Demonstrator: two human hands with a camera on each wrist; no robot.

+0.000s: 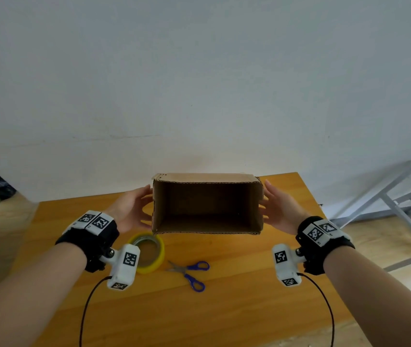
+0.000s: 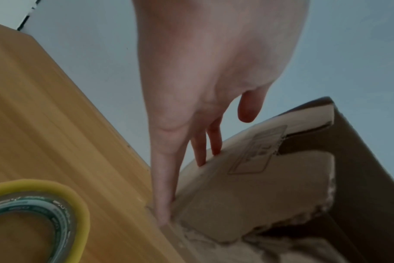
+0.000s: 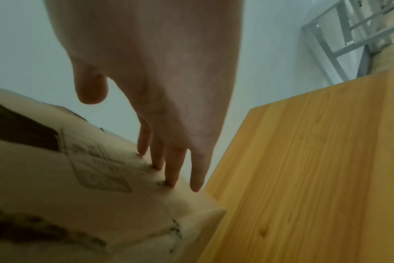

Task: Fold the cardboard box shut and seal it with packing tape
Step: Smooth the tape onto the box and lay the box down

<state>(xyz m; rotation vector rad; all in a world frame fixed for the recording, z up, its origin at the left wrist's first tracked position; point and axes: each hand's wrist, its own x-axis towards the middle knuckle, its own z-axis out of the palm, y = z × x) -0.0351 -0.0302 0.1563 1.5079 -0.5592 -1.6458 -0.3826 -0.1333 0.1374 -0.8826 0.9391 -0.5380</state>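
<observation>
Your cardboard box (image 1: pixel 207 204) stands on the far half of the wooden table (image 1: pixel 237 309), near the white wall (image 1: pixel 199 71), its top open and the dark inside showing. Your left hand (image 1: pixel 130 209) is at the box's left side with straight fingers; in the left wrist view its fingertips (image 2: pixel 201 160) touch a folded-down flap, the little finger reaching to the table edge of the box, the thumb apart from the cardboard. Your right hand (image 1: pixel 278 209) mirrors it on the right side: in the right wrist view straight fingers (image 3: pixel 171 178) press on the outer face by a printed mark, thumb lifted clear. Neither hand curls round anything; both lie flat and relaxed against the box. The roll of packing tape (image 1: pixel 149 254), yellow-rimmed, lies flat on the table just on the near side of the box's left corner, partly behind your left wrist camera. Blue-handled scissors (image 1: pixel 190 272) lie right of the roll, untouched. A grey metal frame (image 1: pixel 399 204) stands on the floor at the right.
</observation>
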